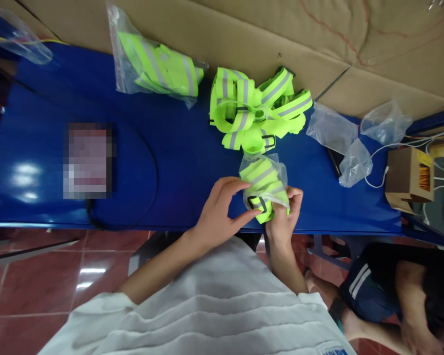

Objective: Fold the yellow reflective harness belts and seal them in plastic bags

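A fluorescent yellow-green reflective strap (262,175) with grey stripes sits folded, partly inside a clear plastic bag (282,172). Its black buckle (257,203) shows at the near end, outside or at the bag's mouth. My right hand (284,217) grips the strap and bag from the near right; some of its fingers are hidden behind them. On the left side, my left hand (222,207) curves in a C shape, thumb by the buckle and fingertips at the bag's edge, thumb and fingers apart.
Behind the bag lies a heap of similar straps (244,108). A bagged strap (163,69) lies farther left. Empty plastic bags (333,128), a cardboard box (407,175) and white cables are at right. A blurred-out item (89,160) and black cable are left. Another person (385,291) sits lower right.
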`<state>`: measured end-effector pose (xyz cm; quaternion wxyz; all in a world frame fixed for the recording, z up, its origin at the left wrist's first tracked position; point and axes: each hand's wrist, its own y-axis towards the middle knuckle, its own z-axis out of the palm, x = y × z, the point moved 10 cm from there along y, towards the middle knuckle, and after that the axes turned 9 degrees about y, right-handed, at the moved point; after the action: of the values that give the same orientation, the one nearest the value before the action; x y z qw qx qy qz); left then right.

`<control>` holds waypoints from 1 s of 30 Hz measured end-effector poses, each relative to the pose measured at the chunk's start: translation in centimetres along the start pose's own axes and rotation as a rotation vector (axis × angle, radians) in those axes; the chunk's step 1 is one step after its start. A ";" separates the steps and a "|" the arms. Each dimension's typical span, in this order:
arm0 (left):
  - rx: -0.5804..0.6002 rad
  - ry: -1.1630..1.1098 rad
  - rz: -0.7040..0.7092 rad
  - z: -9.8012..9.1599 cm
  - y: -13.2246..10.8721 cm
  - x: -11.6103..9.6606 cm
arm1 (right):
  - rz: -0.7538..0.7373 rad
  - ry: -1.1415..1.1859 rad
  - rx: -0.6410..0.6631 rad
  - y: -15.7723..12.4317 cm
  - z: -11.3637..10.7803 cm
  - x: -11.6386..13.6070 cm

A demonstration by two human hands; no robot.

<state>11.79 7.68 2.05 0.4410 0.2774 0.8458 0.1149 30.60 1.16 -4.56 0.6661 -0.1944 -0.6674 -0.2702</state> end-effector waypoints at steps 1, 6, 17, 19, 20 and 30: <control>0.054 -0.043 -0.035 0.4 0.2 0.3 | 0.004 0.003 0.005 0.1 -0.1 -0.1; 0.083 -0.177 -0.046 0.7 0.8 0.8 | 0.011 -0.014 0.011 0.0 0.0 -0.2; -0.121 0.304 0.413 0.2 -0.7 -3.5 | -0.066 -0.073 -0.129 -0.3 -0.1 1.4; -0.150 0.308 0.325 -0.2 -0.7 -2.9 | -0.099 -0.098 -0.113 -0.2 0.1 1.8; -0.169 0.305 0.259 -0.3 -0.6 -2.3 | -0.118 -0.113 -0.102 -0.3 0.2 1.9; -0.029 0.325 0.048 1.3 -1.5 -0.3 | -0.295 -0.247 -0.145 -0.9 1.2 3.9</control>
<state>12.44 6.16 0.84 0.2996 0.2687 0.8973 0.1811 28.95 0.80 -0.77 0.5166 -0.1736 -0.7442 -0.3861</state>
